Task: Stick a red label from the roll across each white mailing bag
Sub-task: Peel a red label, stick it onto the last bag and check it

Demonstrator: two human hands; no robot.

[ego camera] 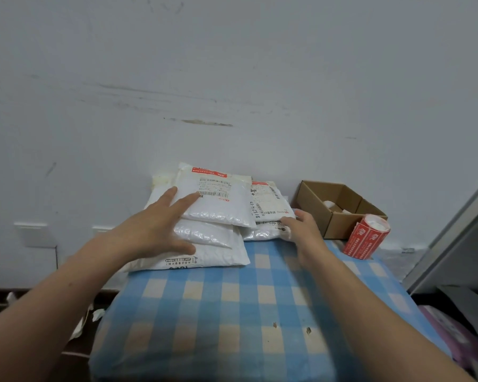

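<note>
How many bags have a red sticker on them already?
2: the left pile's top bag and the right pile's top bag. More may be hidden underneath.

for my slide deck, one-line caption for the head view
Left hand and right hand at stacked white mailing bags; red label roll beside brown cardboard box

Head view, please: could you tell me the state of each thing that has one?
Top left bag: red label on.
Right bag: red label on.
Label roll: tilted, untouched.
Cardboard box: open.
Left hand: open, fingers on top left bag.
Right hand: open, at right bag's edge.
</note>
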